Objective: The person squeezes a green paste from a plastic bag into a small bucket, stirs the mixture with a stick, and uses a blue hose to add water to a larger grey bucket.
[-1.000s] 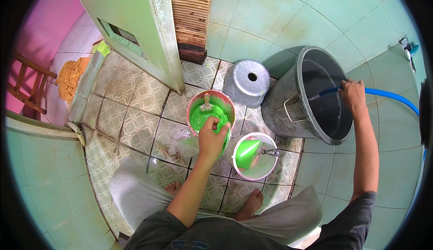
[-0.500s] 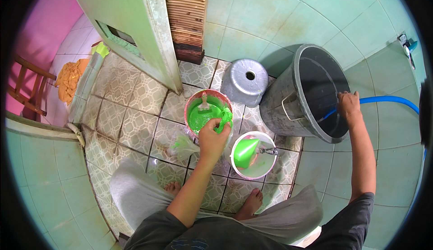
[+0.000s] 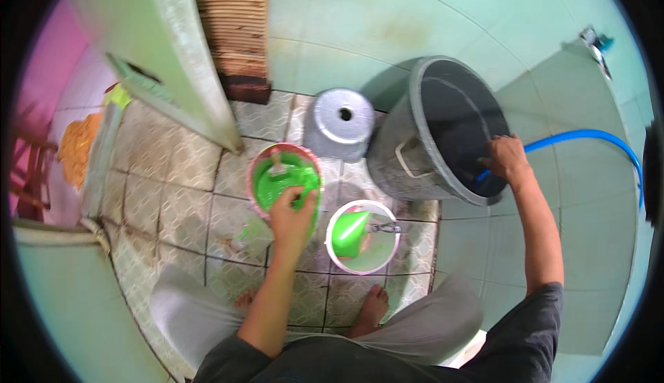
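In my left hand [image 3: 290, 213] is a green, crumpled, soft thing [image 3: 307, 200], probably a plastic bag, pinched at the near side of a pink-rimmed bucket [image 3: 271, 196] of green liquid with a brush [image 3: 278, 163] in it. My right hand [image 3: 503, 153] is closed on a blue hose [image 3: 571, 136], whose end [image 3: 481, 175] dips inside the tall dark grey barrel [image 3: 393, 165]. Between and below my hands stands a white bucket [image 3: 373, 258] holding a green filled bag [image 3: 347, 234] and a metal fitting or tool [image 3: 386, 228]. A cloudy plastic bag [image 3: 245, 241] lies left of the buckets.
An upturned silver stool [image 3: 342, 131] stands behind the buckets. A green door [image 3: 162, 44] and wooden slatted board [image 3: 232, 30] are at the back. Left, past a tiled sill [image 3: 97, 175], are orange cloth [image 3: 79, 148] and a chair [image 3: 28, 182]. Tiled walls [image 3: 546, 231] close in on the right.
My right hand and the hose have moved lower into the barrel. My left hand keeps hold of the green thing. The view has shifted, so the scene sits farther left, and is blurred.
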Available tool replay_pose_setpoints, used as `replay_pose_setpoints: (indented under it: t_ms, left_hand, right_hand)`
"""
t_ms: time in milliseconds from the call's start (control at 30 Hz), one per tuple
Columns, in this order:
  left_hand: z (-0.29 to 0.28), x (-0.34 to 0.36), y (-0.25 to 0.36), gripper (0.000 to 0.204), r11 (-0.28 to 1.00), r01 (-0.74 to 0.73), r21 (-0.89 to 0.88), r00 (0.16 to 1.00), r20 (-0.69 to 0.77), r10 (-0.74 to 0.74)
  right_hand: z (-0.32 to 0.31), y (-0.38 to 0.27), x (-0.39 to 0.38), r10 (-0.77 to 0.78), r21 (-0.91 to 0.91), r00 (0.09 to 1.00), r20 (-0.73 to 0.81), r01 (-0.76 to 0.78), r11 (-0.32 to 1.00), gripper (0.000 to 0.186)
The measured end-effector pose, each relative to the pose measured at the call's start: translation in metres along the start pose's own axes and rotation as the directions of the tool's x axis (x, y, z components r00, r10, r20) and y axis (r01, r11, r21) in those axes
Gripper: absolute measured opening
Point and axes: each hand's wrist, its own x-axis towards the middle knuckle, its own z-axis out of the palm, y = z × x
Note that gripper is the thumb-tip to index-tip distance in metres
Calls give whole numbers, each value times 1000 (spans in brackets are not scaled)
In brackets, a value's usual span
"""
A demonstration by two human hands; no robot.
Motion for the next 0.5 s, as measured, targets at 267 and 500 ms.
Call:
replay_pose_setpoints:
  t_ms: [267, 500]
  left_hand:
    - [6, 0, -4, 23, 979, 118, -165, 993, 27, -115]
    - [12, -2, 2, 21, 984, 71, -165, 997, 40, -66]
  right_hand:
    - [-29, 6, -12, 68, -192, 987, 146, -39, 981, 27]
    - [38, -51, 49, -121, -71, 987, -107, 113, 991, 11]
